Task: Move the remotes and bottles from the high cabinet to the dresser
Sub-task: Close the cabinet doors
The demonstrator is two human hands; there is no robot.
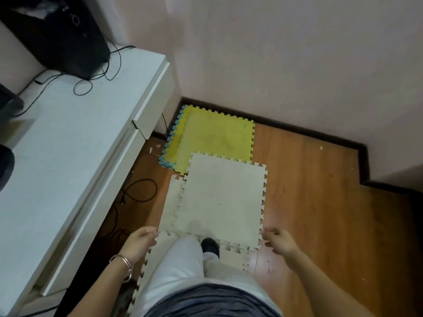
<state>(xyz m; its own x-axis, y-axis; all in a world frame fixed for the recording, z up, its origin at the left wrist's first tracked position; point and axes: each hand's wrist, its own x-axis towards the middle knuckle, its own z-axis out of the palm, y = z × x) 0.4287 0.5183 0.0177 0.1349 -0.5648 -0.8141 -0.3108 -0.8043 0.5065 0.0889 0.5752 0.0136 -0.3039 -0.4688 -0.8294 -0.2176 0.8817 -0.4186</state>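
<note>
No remote or bottle shows in the head view, and the high cabinet is out of sight. A white dresser (pixel 68 143) runs along the left side, its top mostly bare. My left hand (pixel 140 242) hangs low beside the dresser's front, fingers loosely curled, holding nothing. My right hand (pixel 278 242) hangs over the wooden floor, fingers apart and empty. A metal bangle sits on my left wrist.
A black speaker (pixel 57 33) with loose cables (pixel 98 74) stands at the dresser's far end. Cream foam mats (pixel 222 197) and a yellow mat (pixel 212 136) lie on the floor ahead. A black cable (pixel 139 191) coils by the dresser. Pink walls close the corner.
</note>
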